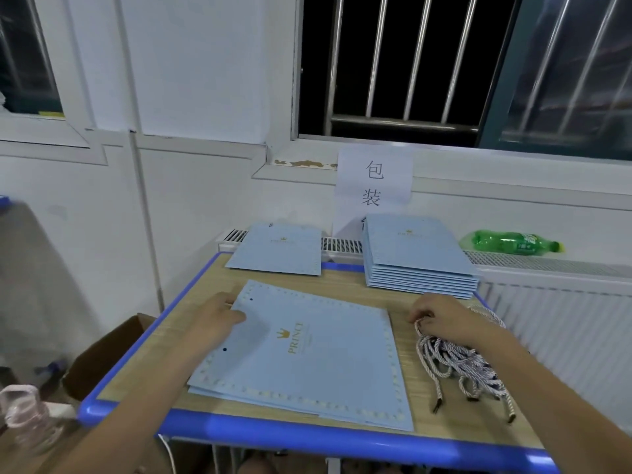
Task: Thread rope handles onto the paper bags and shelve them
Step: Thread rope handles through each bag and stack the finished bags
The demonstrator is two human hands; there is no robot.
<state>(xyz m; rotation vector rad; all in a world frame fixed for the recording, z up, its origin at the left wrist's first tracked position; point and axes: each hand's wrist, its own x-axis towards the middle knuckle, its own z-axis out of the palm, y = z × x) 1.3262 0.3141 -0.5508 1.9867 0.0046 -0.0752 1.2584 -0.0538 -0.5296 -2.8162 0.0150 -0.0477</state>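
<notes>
A flat blue paper bag is lying at the middle of the desk, its two punched holes facing the left hand, which is pressing on that edge with fairly straight fingers, probably to steady it. Right of the bag, the right hand is curling into the rope bundle, seemingly picking out one handle. Behind the bag, a bag stack is waiting.
</notes>
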